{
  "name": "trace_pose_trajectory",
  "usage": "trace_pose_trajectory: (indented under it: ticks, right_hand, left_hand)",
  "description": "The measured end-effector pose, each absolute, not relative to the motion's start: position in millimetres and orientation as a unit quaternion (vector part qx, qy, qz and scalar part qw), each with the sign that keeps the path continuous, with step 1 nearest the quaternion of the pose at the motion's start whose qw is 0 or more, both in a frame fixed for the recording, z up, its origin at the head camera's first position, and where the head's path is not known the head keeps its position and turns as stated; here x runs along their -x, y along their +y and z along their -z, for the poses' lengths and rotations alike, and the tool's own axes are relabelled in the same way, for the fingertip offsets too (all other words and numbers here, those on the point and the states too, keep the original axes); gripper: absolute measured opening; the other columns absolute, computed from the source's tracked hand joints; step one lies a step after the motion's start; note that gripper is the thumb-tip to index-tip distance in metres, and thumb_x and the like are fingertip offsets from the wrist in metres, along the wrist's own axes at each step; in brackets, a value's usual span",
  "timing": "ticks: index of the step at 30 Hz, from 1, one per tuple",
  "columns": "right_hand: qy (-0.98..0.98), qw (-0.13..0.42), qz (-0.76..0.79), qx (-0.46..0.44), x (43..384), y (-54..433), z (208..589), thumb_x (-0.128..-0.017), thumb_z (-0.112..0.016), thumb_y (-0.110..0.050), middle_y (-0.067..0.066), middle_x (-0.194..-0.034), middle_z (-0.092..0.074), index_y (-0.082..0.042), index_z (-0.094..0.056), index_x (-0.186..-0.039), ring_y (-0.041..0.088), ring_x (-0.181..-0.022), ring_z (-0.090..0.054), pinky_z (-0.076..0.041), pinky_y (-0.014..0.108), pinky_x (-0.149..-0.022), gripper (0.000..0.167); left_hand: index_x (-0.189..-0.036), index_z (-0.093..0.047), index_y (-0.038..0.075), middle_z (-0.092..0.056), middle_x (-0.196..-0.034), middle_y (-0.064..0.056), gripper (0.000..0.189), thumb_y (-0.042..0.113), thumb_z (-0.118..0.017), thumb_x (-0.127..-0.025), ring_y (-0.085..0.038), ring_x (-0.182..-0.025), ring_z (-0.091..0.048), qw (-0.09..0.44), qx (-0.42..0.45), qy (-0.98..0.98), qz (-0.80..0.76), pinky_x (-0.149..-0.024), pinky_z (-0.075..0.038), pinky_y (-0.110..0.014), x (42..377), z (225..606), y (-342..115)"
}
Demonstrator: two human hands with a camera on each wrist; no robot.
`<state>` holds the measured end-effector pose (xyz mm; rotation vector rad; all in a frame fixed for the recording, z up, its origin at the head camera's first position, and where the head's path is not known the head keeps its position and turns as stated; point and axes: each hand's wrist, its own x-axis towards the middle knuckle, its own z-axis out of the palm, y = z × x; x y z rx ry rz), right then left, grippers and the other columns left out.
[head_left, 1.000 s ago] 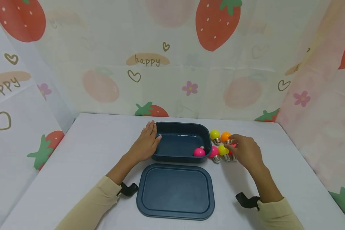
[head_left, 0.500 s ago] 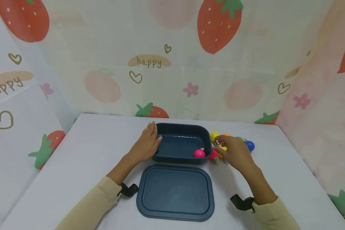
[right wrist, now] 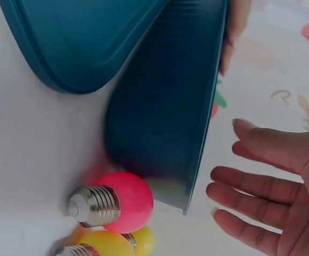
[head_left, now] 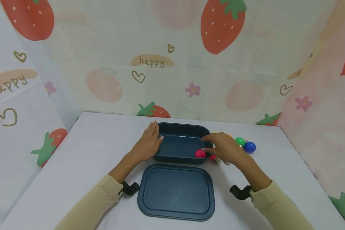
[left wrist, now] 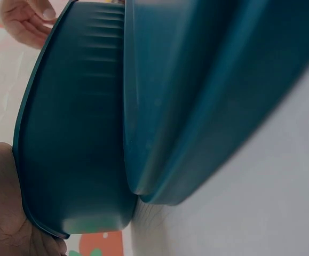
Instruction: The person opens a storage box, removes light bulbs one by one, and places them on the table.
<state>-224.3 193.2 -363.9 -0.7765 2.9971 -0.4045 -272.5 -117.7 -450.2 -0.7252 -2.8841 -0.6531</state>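
A dark blue rectangular box (head_left: 178,143) stands on the table with a pink light bulb (head_left: 200,153) inside its right front corner. Against the box's left end lies my left hand (head_left: 146,143), fingers straight along the rim. My right hand (head_left: 225,147) is over the right rim, thumb and index finger apart; the right wrist view shows nothing between its fingers. Beneath and beside it, outside the box, another pink bulb (right wrist: 127,200) and a yellow bulb (right wrist: 109,244) lie with metal screw bases showing. The hand hides part of this cluster in the head view.
A matching flat lid (head_left: 176,192) lies in front of the box. Right of the right hand are a green bulb (head_left: 240,141) and a blue bulb (head_left: 249,147). A strawberry-print cloth (head_left: 166,86) stands behind the white table (head_left: 112,127).
My right hand has moved left from above the bulbs to the box's right rim, uncovering the green and blue bulbs. My left hand stays at the box's left end.
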Motion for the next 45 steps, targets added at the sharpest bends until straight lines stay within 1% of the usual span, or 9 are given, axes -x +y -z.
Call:
trace_pose_trajectory:
  ticks: [6,13,17,19,24,28,34,38,45]
  right_hand:
    - [0.956,0.05,0.127,0.258,235.4,190.9,365.7,-0.089,-0.079,-0.011,0.008,-0.125,-0.071,-0.009,-0.073,-0.125,0.031,-0.119,-0.063,-0.054,0.048,-0.096,0.036]
    - [0.954,0.092,0.115,0.261,245.5,184.3,367.5,-0.088,-0.078,-0.003,0.008,-0.125,-0.071,-0.009,-0.074,-0.123,0.031,-0.12,-0.062,-0.053,0.047,-0.098,0.036]
    - [0.954,0.098,0.116,0.259,251.9,182.1,375.7,-0.086,-0.076,0.003,0.006,-0.124,-0.071,-0.01,-0.075,-0.12,0.03,-0.119,-0.063,-0.053,0.046,-0.098,0.036]
    - [0.953,0.101,0.116,0.26,255.1,179.4,379.1,-0.085,-0.078,0.003,0.006,-0.123,-0.071,-0.011,-0.076,-0.119,0.03,-0.119,-0.063,-0.054,0.045,-0.097,0.037]
    - [0.954,0.099,0.096,0.266,260.1,170.6,383.6,-0.081,-0.085,-0.006,0.005,-0.12,-0.073,-0.013,-0.077,-0.118,0.028,-0.115,-0.065,-0.055,0.044,-0.096,0.039]
    - [0.955,0.087,0.092,0.267,260.7,167.0,389.6,-0.082,-0.085,-0.006,0.004,-0.116,-0.074,-0.012,-0.077,-0.118,0.026,-0.109,-0.066,-0.056,0.043,-0.094,0.037]
    - [0.958,0.07,0.088,0.265,257.9,164.4,395.1,-0.083,-0.085,-0.008,0.005,-0.111,-0.074,-0.011,-0.076,-0.118,0.024,-0.099,-0.066,-0.058,0.041,-0.088,0.036]
    - [0.96,0.055,0.082,0.264,256.9,163.5,397.2,-0.083,-0.085,-0.011,0.005,-0.111,-0.074,-0.012,-0.076,-0.117,0.023,-0.097,-0.066,-0.059,0.04,-0.086,0.036]
    - [0.961,0.042,0.072,0.265,259.1,161.5,402.9,-0.083,-0.086,-0.02,0.002,-0.111,-0.074,-0.016,-0.076,-0.118,0.02,-0.097,-0.065,-0.058,0.038,-0.087,0.036]
  left_hand:
    - [-0.156,-0.016,-0.012,-0.009,-0.167,-0.025,0.067,0.035,-0.032,-0.111,-0.039,-0.155,-0.005,0.047,0.239,-0.947,0.21,-0.124,-0.01,-0.051,274.3,450.0,-115.2]
    - [-0.156,-0.016,-0.012,-0.009,-0.167,-0.025,0.067,0.036,-0.031,-0.112,-0.037,-0.155,-0.004,0.049,0.242,-0.947,0.207,-0.124,-0.011,-0.05,276.3,448.1,-112.9]
    - [-0.156,-0.015,-0.012,-0.009,-0.167,-0.025,0.067,0.036,-0.03,-0.112,-0.036,-0.155,-0.003,0.046,0.24,-0.947,0.209,-0.124,-0.01,-0.05,276.8,449.7,-114.5]
    - [-0.156,-0.015,-0.013,-0.008,-0.167,-0.025,0.067,0.035,-0.03,-0.112,-0.037,-0.155,-0.003,0.046,0.237,-0.948,0.209,-0.124,-0.01,-0.051,276.6,451.4,-116.5]
    - [-0.156,-0.016,-0.013,-0.008,-0.167,-0.025,0.066,0.034,-0.031,-0.111,-0.037,-0.155,-0.002,0.049,0.233,-0.948,0.212,-0.124,-0.01,-0.052,276.7,454.5,-120.4]
    - [-0.156,-0.016,-0.012,-0.008,-0.167,-0.025,0.067,0.034,-0.031,-0.111,-0.038,-0.155,-0.003,0.048,0.235,-0.946,0.217,-0.124,-0.01,-0.052,276.4,455.0,-119.7]
    - [-0.156,-0.015,-0.011,-0.008,-0.167,-0.023,0.068,0.037,-0.03,-0.111,-0.036,-0.156,-0.003,0.043,0.233,-0.948,0.211,-0.124,-0.01,-0.051,274.9,453.3,-118.1]
    - [-0.156,-0.016,-0.011,-0.008,-0.167,-0.023,0.068,0.038,-0.029,-0.111,-0.036,-0.156,-0.004,0.042,0.233,-0.948,0.211,-0.124,-0.011,-0.05,274.3,452.8,-117.9]
    - [-0.157,-0.015,-0.011,-0.008,-0.167,-0.022,0.068,0.038,-0.029,-0.111,-0.035,-0.156,-0.003,0.043,0.234,-0.948,0.212,-0.124,-0.01,-0.05,274.9,453.4,-117.6]
